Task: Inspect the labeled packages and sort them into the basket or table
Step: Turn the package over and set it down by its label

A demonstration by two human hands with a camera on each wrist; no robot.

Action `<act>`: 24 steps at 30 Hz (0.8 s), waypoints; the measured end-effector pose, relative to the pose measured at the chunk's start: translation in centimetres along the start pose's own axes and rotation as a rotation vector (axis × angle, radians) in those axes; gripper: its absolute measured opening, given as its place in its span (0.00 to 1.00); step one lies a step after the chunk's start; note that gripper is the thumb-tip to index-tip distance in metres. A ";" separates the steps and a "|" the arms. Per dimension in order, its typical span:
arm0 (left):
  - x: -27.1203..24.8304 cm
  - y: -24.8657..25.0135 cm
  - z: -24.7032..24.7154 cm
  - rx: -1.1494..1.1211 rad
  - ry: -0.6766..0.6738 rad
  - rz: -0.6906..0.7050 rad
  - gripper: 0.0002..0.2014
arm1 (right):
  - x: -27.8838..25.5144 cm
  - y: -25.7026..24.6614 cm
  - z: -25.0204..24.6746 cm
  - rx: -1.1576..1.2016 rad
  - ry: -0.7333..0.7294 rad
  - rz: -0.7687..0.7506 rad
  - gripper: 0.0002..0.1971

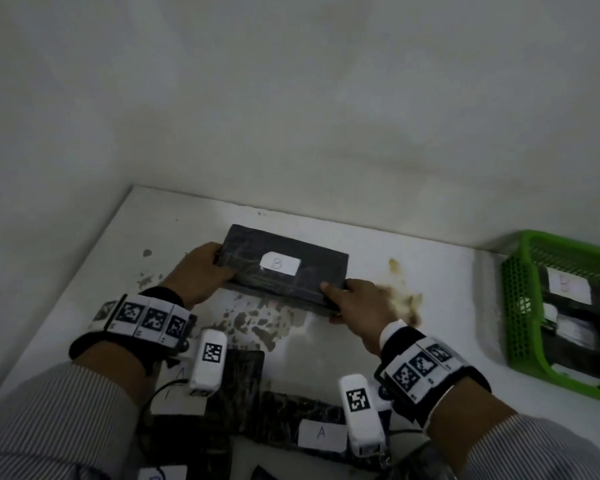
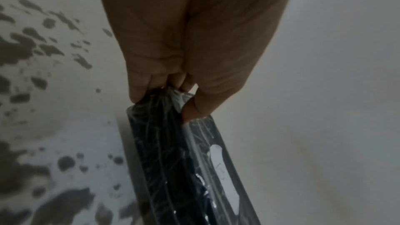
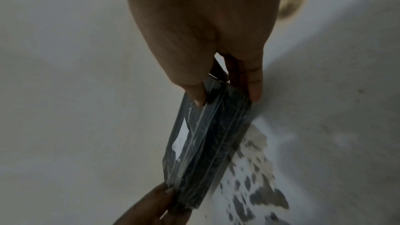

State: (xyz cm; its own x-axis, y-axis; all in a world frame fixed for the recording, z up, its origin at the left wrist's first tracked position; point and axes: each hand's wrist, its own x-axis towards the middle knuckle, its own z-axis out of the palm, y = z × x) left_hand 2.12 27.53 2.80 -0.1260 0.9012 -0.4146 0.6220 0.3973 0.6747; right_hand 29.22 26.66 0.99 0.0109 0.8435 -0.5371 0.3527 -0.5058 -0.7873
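A flat black plastic-wrapped package (image 1: 284, 268) with a white label marked B (image 1: 280, 263) is held above the white table (image 1: 326, 355), label side up. My left hand (image 1: 201, 271) grips its left end, thumb on top and fingers underneath. At the near right corner my right hand (image 1: 354, 303) pinches it. The left wrist view shows the package (image 2: 186, 160) with my left hand (image 2: 173, 95) curled round its end. In the right wrist view the package (image 3: 203, 143) is pinched by my right hand (image 3: 225, 95) between thumb and fingers.
A green mesh basket (image 1: 523, 306) stands at the right edge with labelled black packages inside. Near the front edge lie more black packages, one with a label marked A (image 1: 321, 434). Brown stains (image 1: 260, 323) mark the tabletop. A wall rises just behind.
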 end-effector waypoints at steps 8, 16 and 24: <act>-1.6 -6.1 -3.9 0.087 -0.043 -0.222 0.19 | -0.7 -0.7 5.2 -0.227 -0.206 -0.044 0.19; -4.4 -8.9 -5.4 0.225 -0.028 -0.250 0.28 | -3.0 -2.3 6.5 -0.287 -0.332 -0.034 0.05; -9.4 -8.6 -2.4 0.283 0.216 -0.097 0.30 | -6.4 -0.9 2.9 -0.473 -0.396 -0.043 0.25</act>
State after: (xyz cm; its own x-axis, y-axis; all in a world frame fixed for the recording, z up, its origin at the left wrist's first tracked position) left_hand -3.90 16.02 2.39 -0.3361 0.8895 -0.3097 0.7843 0.4464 0.4308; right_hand 26.17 21.17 4.30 -0.3286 0.6843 -0.6510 0.7227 -0.2616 -0.6397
